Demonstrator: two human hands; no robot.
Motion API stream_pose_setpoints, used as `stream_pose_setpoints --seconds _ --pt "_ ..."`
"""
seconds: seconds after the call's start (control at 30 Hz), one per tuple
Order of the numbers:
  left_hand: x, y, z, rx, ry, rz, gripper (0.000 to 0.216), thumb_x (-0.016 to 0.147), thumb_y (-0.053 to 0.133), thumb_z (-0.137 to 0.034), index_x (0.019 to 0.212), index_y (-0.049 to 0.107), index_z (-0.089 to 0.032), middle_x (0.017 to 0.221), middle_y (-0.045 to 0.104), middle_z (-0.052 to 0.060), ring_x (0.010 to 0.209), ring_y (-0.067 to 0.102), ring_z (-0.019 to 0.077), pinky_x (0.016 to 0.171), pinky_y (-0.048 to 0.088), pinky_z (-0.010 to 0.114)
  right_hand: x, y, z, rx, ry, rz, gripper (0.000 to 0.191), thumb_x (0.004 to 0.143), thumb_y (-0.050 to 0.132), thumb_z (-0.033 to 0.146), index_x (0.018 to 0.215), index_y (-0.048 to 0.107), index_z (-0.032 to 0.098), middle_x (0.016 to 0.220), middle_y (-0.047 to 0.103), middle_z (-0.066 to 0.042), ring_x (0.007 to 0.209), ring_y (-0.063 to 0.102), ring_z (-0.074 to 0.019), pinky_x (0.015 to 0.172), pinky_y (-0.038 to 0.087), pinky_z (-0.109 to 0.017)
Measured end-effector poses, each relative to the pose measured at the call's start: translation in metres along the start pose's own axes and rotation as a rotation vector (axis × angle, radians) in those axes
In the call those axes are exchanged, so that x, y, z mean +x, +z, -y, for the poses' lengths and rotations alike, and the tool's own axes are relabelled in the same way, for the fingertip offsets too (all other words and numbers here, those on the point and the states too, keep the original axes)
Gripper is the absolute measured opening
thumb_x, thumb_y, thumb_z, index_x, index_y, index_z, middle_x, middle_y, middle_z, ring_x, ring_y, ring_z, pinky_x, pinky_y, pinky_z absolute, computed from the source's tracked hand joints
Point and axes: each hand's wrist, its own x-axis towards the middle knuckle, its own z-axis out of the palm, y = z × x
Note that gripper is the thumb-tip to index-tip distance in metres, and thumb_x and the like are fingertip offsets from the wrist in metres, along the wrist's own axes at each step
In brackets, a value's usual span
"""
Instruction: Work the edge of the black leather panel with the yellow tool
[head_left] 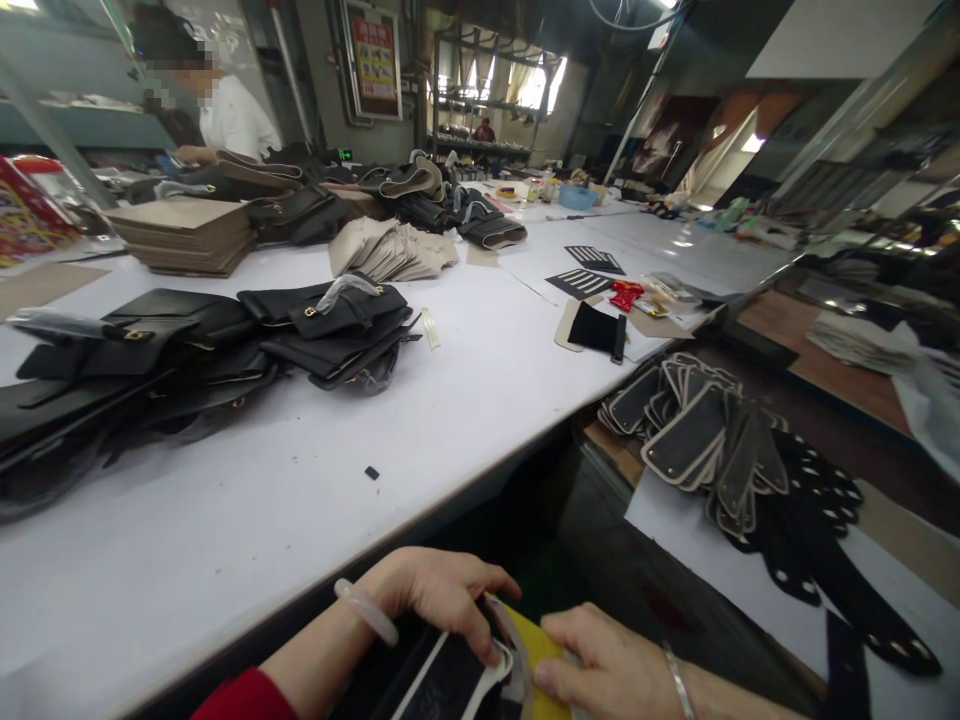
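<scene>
At the bottom edge of the view the left hand (435, 590) curls over a flat black leather piece with a pale edge (450, 680), fingers closed down on its top, a translucent pale bangle (366, 610) on the wrist above a red sleeve (247, 698). The right hand (607, 665), with a thin silver bracelet (677, 680), presses its thumb and fingers together on a yellow flat piece (534, 650) that lies against the black one — both pieces sit low in front of the person, below the near edge of the long white worktable (300, 500), and are partly cut off by the frame.

On the table to the left lies a spread of black leather bag flaps with small gold clasps (225, 350), and a tiny black scrap (371, 472) sits alone on the bare white surface nearer the hands. Farther back stand a stack of beige board sheets (184, 235) and a fan of cream-coloured cut pieces (390, 250). To the right, on a lower surface, a heap of dark oblong leather tabs with light borders (690, 430) rests beside black perforated straps (817, 510). A small black rectangular piece on a tan backing (596, 328) lies near the table's far right edge — just beyond it, a red clip-like object (625, 293). In the background a person in a white top (236, 118) works at the far end.
</scene>
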Motion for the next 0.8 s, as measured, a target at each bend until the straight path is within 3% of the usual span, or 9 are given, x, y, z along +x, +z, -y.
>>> stream_pose_setpoints --seconds 0.1,0.2,0.37,0.8 --pt "-0.002 -0.002 -0.003 0.052 -0.005 -0.021 0.111 0.052 0.083 -0.042 0.146 0.034 -0.01 0.139 0.052 0.022 0.123 0.054 0.0372 0.105 0.042 0.047 0.003 0.003 0.003 -0.081 -0.07 -0.047 0.02 0.08 0.052 0.034 0.068 0.052 0.018 0.057 0.041 0.005 0.051 0.038 -0.0102 0.043 0.023 -0.021" --pt "0.0 -0.002 -0.001 0.053 0.002 -0.019 0.112 0.053 0.082 -0.042 0.147 0.03 -0.011 0.138 0.054 0.02 0.121 0.056 0.0357 0.103 0.044 0.046 0.006 0.004 -0.001 -0.112 -0.113 -0.055 0.02 0.08 0.051 0.034 0.067 0.051 0.019 0.056 0.04 0.005 0.053 0.038 -0.0106 0.046 0.026 -0.023" --pt "0.002 -0.002 0.002 0.06 0.012 -0.022 0.109 0.056 0.081 -0.043 0.148 0.029 -0.014 0.13 0.062 0.016 0.113 0.061 0.0322 0.095 0.05 0.041 0.01 0.007 -0.007 -0.106 -0.094 -0.051 0.02 0.08 0.051 0.035 0.068 0.052 0.019 0.057 0.041 0.006 0.053 0.038 -0.0109 0.048 0.028 -0.023" --pt "0.003 -0.002 0.006 0.077 0.033 -0.042 0.109 0.057 0.081 -0.043 0.148 0.029 -0.013 0.137 0.055 0.02 0.118 0.058 0.0359 0.099 0.047 0.046 0.012 0.007 -0.009 -0.093 -0.082 -0.049 0.02 0.082 0.051 0.035 0.07 0.055 0.019 0.058 0.044 0.005 0.053 0.038 -0.0112 0.047 0.028 -0.023"
